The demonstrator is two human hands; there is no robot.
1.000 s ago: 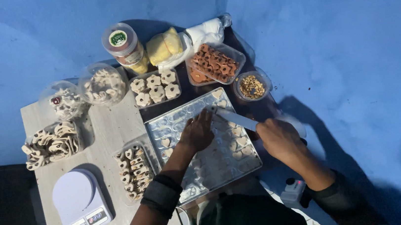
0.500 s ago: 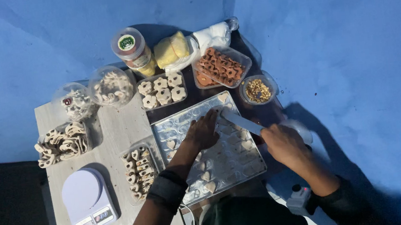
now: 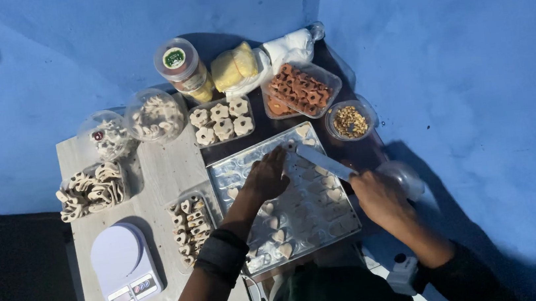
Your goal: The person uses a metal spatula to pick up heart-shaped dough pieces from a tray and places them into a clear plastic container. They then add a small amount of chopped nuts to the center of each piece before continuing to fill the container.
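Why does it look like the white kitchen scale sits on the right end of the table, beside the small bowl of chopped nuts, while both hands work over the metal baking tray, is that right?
Not quite. The head view shows the white kitchen scale at the left front of the table, far from the small bowl of chopped nuts. The rest holds: the left hand and the right hand, which holds a flat blade, work over the metal baking tray.

Metal tray (image 3: pixel 217 176) w/ heart cookies (image 3: pixel 285 251); flat blade (image 3: pixel 326 163) angled over it
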